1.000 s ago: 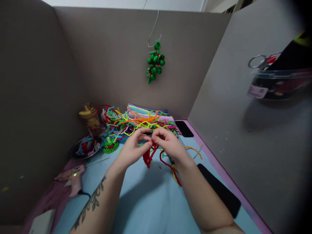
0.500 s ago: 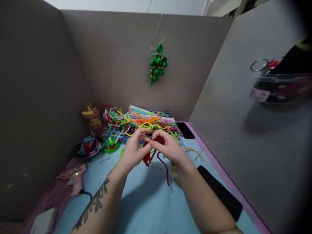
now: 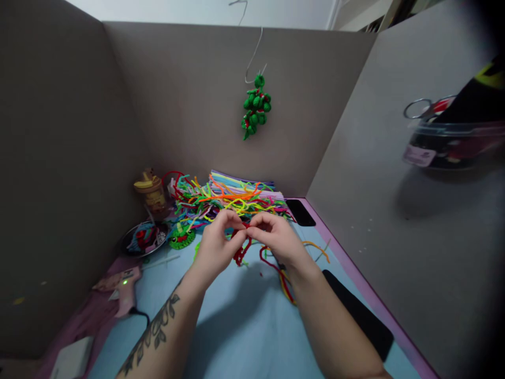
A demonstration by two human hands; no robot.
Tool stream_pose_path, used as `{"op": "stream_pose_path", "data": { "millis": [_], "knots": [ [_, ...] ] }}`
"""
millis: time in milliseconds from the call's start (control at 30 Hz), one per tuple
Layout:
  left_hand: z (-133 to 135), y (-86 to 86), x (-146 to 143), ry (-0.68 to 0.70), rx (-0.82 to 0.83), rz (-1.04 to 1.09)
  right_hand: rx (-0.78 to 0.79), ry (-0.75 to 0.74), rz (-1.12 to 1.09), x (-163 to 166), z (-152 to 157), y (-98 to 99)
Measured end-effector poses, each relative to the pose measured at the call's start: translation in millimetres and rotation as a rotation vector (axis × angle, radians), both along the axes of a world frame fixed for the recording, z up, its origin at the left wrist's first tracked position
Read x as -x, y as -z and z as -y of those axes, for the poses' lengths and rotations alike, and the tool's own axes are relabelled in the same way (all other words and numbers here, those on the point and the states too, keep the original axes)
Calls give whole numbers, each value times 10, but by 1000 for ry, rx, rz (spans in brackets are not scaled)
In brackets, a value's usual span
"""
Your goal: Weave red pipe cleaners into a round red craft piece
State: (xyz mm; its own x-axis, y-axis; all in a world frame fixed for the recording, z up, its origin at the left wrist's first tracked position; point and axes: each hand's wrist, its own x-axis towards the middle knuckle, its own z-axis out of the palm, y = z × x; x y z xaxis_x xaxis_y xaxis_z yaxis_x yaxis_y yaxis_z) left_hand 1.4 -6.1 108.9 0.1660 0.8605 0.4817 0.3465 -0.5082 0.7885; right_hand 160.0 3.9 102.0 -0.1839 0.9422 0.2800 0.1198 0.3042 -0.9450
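Over the light blue table cover, my left hand (image 3: 221,240) and my right hand (image 3: 275,238) meet fingertip to fingertip. Both pinch a red pipe cleaner (image 3: 241,256), part of it bent into a small looped shape below my left fingers. A loose red tail curves out under my right hand toward yellow-handled scissors (image 3: 286,289), which my right wrist partly hides. Just beyond the hands lies a heap of many-coloured pipe cleaners (image 3: 232,202). Left of my left hand rests a round green pipe-cleaner piece (image 3: 182,237) with red on it.
A pink glue gun (image 3: 126,289) with a lit green light lies at left, near a dark round dish (image 3: 144,239) and a cup (image 3: 152,192). Two black flat objects, a phone (image 3: 300,212) and a longer slab (image 3: 357,310), lie at right. A green ornament (image 3: 256,108) hangs on the back panel.
The red tail has swung right, from hanging over the cover to lying along the scissors' handle. My right hand has shifted slightly right; the looped red part has turned a little.
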Motion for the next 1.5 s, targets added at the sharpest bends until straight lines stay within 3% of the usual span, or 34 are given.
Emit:
{"op": "stream_pose_path", "data": {
  "millis": [267,367,633,867,1100,1333,1500],
  "knots": [
    [52,13,20,-115,-144,-240,-133,72,107,-17,29,-20],
    [82,-14,32,-91,-135,-264,-170,41,127,-11,33,-22],
    [72,-87,90,63,-273,-371,-78,-51,60,-21,-7,16],
    [74,-71,77,7,-268,-471,-28,-43,5,-28,-25,27],
    [101,-10,-1,-50,-202,-348,-68,18,-5,-31,-36,-6],
    [168,-52,-127,30,64,-88,-116,112,-122,-3,-24,11],
    [98,-38,-60,-25,44,-14,-251,159,6,-38,-8,-7]
  ]
}}
